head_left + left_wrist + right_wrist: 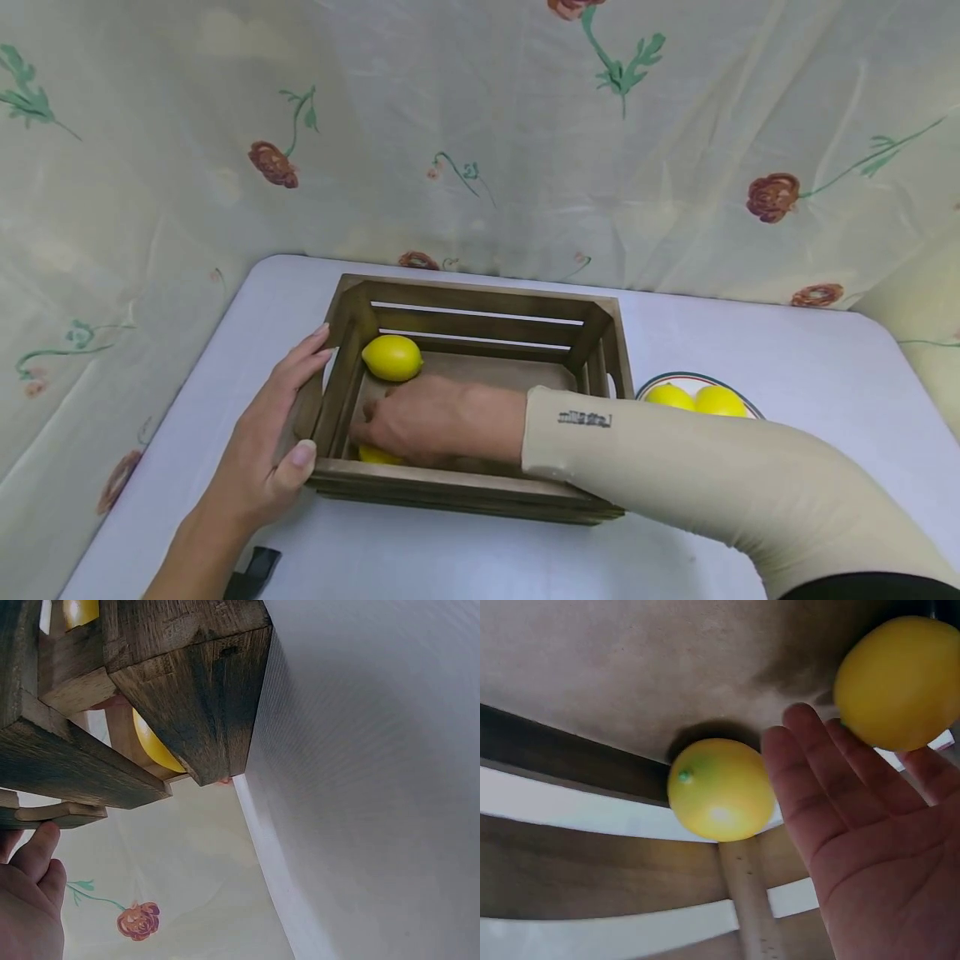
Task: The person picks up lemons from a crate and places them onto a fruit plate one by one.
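A brown slatted wooden crate [480, 483] stands on the table. My left hand [258, 450] rests against its left end, fingers fairly straight along the side and thumb at the front corner. Inside the crate is my right hand [431, 421], beside a lemon [378, 455] that it partly covers in the head view. The right wrist view shows that lemon [900, 682] by the thumb and index finger, with the other fingers [810, 787] extended. A second lemon [392, 358] lies at the crate's back left. Through the slats, the left wrist view catches part of a lemon [154, 746].
Right of the crate, a white plate [693, 382] with a coloured rim bears yellow lemons [720, 401], partly hidden by my right sleeve [675, 450]. A white cloth covers the table [465, 558]. Flowered curtain [480, 125] hangs behind. Near my left wrist lies a black strap [255, 571].
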{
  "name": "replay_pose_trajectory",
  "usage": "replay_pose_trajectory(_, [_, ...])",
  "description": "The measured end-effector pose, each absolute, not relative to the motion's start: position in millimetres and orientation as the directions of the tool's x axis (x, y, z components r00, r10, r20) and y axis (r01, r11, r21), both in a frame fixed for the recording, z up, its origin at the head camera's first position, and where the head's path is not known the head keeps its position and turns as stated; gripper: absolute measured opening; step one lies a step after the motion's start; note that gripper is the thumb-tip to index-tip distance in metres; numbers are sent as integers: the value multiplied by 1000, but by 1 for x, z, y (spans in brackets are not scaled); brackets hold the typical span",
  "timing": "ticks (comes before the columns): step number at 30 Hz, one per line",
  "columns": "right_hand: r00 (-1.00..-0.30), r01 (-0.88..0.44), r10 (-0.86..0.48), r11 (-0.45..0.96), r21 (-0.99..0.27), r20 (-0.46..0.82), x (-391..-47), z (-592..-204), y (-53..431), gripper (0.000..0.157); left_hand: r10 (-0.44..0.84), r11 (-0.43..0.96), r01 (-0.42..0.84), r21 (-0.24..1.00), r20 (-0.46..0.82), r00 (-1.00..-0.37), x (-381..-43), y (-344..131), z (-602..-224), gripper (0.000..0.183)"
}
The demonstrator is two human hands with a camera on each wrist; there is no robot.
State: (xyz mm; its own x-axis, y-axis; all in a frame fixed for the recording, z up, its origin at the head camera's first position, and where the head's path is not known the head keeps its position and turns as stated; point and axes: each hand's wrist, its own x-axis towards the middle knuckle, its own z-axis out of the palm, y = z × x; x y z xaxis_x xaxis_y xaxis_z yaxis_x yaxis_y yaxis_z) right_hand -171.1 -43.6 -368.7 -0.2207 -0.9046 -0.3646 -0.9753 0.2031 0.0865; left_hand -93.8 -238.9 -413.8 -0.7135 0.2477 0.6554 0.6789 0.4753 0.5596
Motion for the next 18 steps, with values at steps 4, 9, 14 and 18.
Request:
replay_pose_trajectory(4, [-215,-977,-907,193,95,-362,-168,-369,-44,38,248,466,685,560,660,-709,-94,-240,-412,80])
replay_pose_trajectory(9, [-220,-975,-907,198,97,-359,-167,-369,-43,36,244,469,681,563,658,-712,-94,-239,-412,80])
replay_pose_trajectory(14, [-219,-976,-903,209,67,-370,-167,-370,-45,36,245,474,683,557,661,-709,-94,-240,-412,79])
replay_pose_trajectory(18, [-226,-973,-896,226,45,-382,-168,-369,-45,34,247,483,678,554,657,-713,-93,-239,-412,79])
